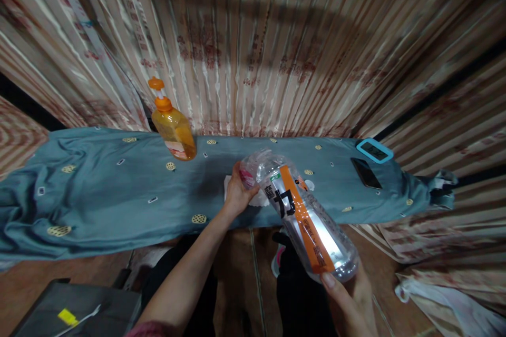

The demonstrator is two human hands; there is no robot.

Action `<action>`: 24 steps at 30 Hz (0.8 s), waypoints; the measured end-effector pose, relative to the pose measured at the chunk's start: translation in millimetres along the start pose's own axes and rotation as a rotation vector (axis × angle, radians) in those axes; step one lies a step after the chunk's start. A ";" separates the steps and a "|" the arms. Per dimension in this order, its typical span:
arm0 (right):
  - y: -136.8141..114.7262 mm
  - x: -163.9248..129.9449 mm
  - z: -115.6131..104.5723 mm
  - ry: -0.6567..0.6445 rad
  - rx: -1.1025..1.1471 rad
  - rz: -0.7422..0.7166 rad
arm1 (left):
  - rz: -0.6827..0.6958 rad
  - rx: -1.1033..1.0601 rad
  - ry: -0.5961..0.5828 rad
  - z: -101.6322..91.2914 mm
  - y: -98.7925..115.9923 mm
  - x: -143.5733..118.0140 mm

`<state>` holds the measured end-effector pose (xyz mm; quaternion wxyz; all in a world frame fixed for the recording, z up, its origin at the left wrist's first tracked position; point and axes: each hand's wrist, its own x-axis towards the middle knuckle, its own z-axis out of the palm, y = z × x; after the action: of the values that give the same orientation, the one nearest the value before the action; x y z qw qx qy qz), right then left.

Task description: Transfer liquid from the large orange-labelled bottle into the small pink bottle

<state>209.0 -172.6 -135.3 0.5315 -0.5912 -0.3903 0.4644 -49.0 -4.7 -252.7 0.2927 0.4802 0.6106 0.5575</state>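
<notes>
The bottle (302, 216) is in both hands — lifted off the counter (118, 187), lying aslant, its base in front of the near edge and its other end pointing to the far left. The right hand (350, 297) is bent around the base, with the thumb pressing on the lower label; its other fingers are mostly hidden, so their exact spread cannot be told. The left hand (238, 190) has its fingers half curled on some clear plastic (250, 169) with a pink patch, at the upper end of the bottle. Whether this is 1 object with the bottle or a separate cup, it is not possible to say.

So the lifting and the tilting appear to be done, and the work seems to be in its middle. No stream of liquid can be seen; how much is left is unclear. Setting the bottle down is not yet done. White paper (260, 199) lies below the left hand — the pump bottle (176, 131) stands apart, untouched.
</notes>
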 end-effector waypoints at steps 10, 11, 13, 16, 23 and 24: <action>4.6 0.8 -1.4 0.005 0.021 0.009 | 0.015 -0.010 0.000 0.5 3.0 -0.9; 5.2 1.1 -2.1 0.000 0.016 0.003 | 0.019 -0.010 -0.001 0.2 3.4 -1.0; 5.8 1.6 -3.0 -0.008 0.017 -0.008 | 0.019 -0.008 -0.005 -0.4 3.5 -1.0; 6.0 1.8 -3.6 -0.006 0.001 -0.025 | 0.012 -0.002 -0.008 -0.9 2.1 -0.6; 8.1 1.4 -4.0 0.014 -0.005 -0.010 | 0.026 -0.015 0.010 1.1 -2.6 0.1; 8.1 1.4 -3.7 0.017 -0.014 -0.019 | 0.027 -0.018 0.011 1.4 -2.7 0.1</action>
<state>212.7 -173.3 -143.6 0.5352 -0.5948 -0.3947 0.4516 -48.5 -3.9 -255.5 0.2860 0.4825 0.6009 0.5694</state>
